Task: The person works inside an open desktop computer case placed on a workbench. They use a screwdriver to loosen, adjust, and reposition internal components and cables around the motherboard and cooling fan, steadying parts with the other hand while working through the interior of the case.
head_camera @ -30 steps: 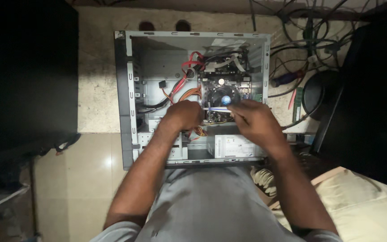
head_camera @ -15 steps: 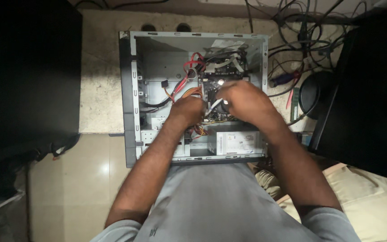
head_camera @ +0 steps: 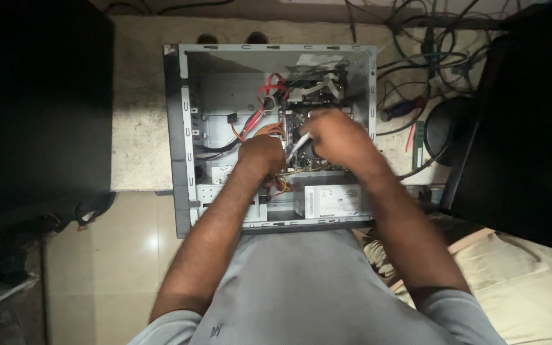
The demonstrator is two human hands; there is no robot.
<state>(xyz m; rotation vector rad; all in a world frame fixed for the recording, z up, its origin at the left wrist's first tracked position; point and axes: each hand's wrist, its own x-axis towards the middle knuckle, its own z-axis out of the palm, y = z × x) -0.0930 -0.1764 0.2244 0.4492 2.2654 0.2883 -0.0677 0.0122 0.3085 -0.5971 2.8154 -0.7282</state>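
Lay open on its side across a pale slab, the grey computer case (head_camera: 183,137), in the same spot as half a second earlier. Filled the lower middle of the case, the power supply (head_camera: 332,201), a pale box with a label, unmoved. Showed between the two hands near the centre, the motherboard (head_camera: 298,124), more of it bare than before, when the right hand covered it. Ran red and orange from the upper middle down toward the left hand, the cable bundle (head_camera: 260,118), unchanged.

Rested closed over the orange wires beside the board, the left hand (head_camera: 261,153), in much the same place as earlier. Had shifted a little right and up since then, the right hand (head_camera: 340,137), blurred by motion, fingers closed on a slim white-tipped tool (head_camera: 298,145) that pointed down-left toward the left hand. Could not tell what the tool touched. Lay outside the case on the right, a tangle of dark cords (head_camera: 429,70) and a screwdriver (head_camera: 404,108).
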